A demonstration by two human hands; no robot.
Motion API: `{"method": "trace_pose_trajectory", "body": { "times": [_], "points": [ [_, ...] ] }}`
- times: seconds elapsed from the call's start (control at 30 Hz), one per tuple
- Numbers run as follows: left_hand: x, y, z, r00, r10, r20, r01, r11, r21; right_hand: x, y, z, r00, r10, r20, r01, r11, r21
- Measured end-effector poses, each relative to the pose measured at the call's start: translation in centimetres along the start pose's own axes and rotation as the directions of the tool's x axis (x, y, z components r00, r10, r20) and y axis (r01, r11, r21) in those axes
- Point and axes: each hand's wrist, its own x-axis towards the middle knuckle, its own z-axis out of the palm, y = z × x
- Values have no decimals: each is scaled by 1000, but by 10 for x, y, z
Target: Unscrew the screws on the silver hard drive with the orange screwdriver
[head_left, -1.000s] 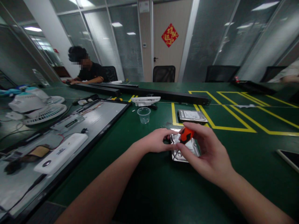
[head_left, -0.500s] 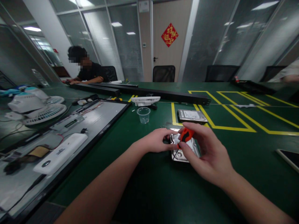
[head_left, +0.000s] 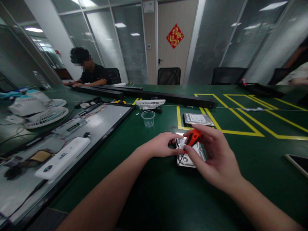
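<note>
fingers of the right hand (head_left: 218, 157) are curled closed about the orange-and-black handle of a screwdriver (head_left: 193, 138); those of the left hand (head_left: 161, 146) are partly spread, thumb and forefinger apart with a gap between, their tips at the left side of a silver hard drive (head_left: 189, 161), and whether they grip it i cannot tell. under it all runs the green table (head_left: 149, 186), marked toward the right with yellow tape (head_left: 243, 132). a black-framed panel (head_left: 113, 112) takes up the left side. long black bars (head_left: 168, 97) lie across the far part, and a seated person (head_left: 96, 77) in dark clothing is near their left end. white fans (head_left: 47, 117) lie beyond the panel, and a white oblong device (head_left: 64, 157) rests on it. a phone-like slab (head_left: 298, 163) lies near the right edge. just beyond the hard drive, flat on the table, is a second drive (head_left: 198, 119). smaller still, a clear cup (head_left: 148, 120) stands upright left of both drives. the screwdriver's thin shaft slants down toward the hard drive's near left corner.
</note>
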Motion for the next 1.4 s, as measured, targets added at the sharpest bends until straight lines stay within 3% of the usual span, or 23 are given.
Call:
{"method": "trace_pose_trajectory", "body": {
  "times": [0.17,0.37,0.67,0.97,1.4],
  "points": [
    [0,-2,0,1000,0,6,0,1000,-2,1,-1,-2,1000,1,25,-1,1000,16],
    [-1,-3,1,1000,7,10,-7,999,-43,5,0,-2,997,-78,-1,78,993,-93],
    [0,-2,1,999,53,-11,-53,998,-46,2,-3,-3,997,-49,61,51,998,-32],
    [0,2,-2,1000,8,6,-8,1000,20,1,-3,-1,999,41,21,-41,999,12],
    [0,-1,-1,1000,8,18,-7,999,-43,3,3,-2,999,-52,-12,51,995,-89]
  ]
}}
